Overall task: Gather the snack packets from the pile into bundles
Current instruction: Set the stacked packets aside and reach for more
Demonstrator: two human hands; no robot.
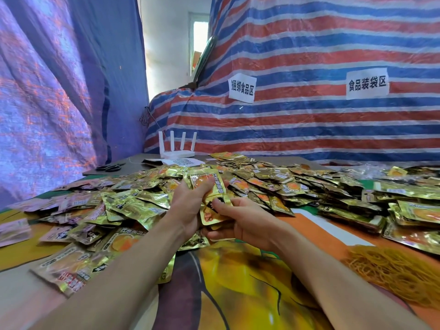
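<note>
Packets [209, 214] are standing as a gold stack between both hands: the left hand [188, 206] is curling round its top, and the right hand [245, 222] is pinching its lower end. The pile [273, 184] is spreading just beyond and to both sides across the counter [316, 232]. Rubber bands [392, 267] are lying near the right forearm, and a router [177, 151] is standing far behind.

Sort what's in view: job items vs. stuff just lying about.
Job:
pile of packets
stack, gripped by left hand and right hand
rubber bands, probably for binding

Lying about:
router
scissors
QR sheet
signs
</note>
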